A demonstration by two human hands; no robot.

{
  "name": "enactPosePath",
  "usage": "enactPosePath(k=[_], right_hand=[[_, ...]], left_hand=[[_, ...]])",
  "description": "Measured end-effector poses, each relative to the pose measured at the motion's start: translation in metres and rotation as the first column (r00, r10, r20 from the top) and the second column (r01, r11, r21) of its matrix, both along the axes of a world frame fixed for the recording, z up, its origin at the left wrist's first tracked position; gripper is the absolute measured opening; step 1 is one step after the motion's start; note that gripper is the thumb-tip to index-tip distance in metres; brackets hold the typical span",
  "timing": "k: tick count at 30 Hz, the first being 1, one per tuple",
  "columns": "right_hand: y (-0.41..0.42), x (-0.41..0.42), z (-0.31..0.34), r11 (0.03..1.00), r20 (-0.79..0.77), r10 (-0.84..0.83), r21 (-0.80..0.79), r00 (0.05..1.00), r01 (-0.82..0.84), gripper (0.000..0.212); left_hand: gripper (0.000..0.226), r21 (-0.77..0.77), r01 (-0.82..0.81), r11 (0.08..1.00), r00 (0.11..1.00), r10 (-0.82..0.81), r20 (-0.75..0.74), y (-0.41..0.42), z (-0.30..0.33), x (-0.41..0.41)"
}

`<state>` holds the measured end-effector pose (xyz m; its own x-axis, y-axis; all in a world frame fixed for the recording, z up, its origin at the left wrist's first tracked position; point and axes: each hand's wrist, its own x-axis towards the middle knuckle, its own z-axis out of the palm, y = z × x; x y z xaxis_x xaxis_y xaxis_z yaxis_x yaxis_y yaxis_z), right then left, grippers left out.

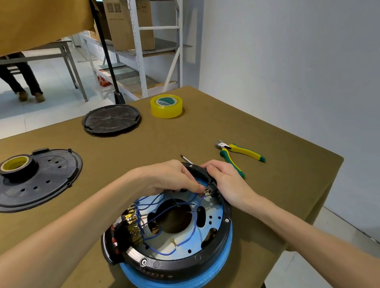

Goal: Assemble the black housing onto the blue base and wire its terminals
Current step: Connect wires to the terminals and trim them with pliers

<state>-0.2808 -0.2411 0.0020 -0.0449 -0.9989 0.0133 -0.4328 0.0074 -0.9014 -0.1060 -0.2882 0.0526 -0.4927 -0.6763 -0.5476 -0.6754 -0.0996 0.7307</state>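
Lying flat, black housing [199, 264] opening faces upward.

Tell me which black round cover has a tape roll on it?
The nearer black round cover at the table's left edge; a dark tape roll sits on it. The farther cover is bare.

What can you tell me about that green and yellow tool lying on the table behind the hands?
The green and yellow tool looks like a pair of side cutters. It has short grey metal jaws, which point left and seem slightly parted, and two handles sleeved in yellow with green ends. The handles are spread apart: one runs right, the other slants toward the person and passes behind the right hand. It lies flat on the brown table cover, to the right of and beyond the black housing. Whether the hand touches it cannot be told.
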Motion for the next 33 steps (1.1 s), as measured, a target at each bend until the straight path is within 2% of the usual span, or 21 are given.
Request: enactPosePath(k=[7,18,28,31,33], right_hand=[[-0.001,0.003,0.002,1.0,-0.091,-0.009,-0.029,0.996,0.007,0.034],[-0.001,0.003,0.004,0.999,-0.102,0.003,-0.037,0.995,-0.007,0.034],[-0.001,0.004,0.004,0.999,-0.094,0.01,-0.038,0.996,-0.014,0.033],[0.001,-0.002,0.01,0.998,-0.087,0.056,-0.005,0.995,-0.057,0.028],[0.003,-0.015,0.014,0.988,-0.012,0.135,0.074,0.991,-0.134,0.023]], left_hand=[[0.014,0.041,-0.058,0.997,0.997,0.06,-0.048,0.0,-0.004,-0.004],[0.013,0.062,-0.097,0.993,0.988,0.104,-0.115,0.0,-0.01,-0.004],[0.016,-0.031,-0.064,0.997,0.993,0.06,-0.106,0.002,-0.014,-0.002],[0.019,-0.144,-0.046,0.989,0.995,0.032,-0.095,0.003,-0.015,-0.001],[0.018,-0.216,-0.045,0.975,0.996,0.026,-0.09,0.006,-0.018,0.0]])
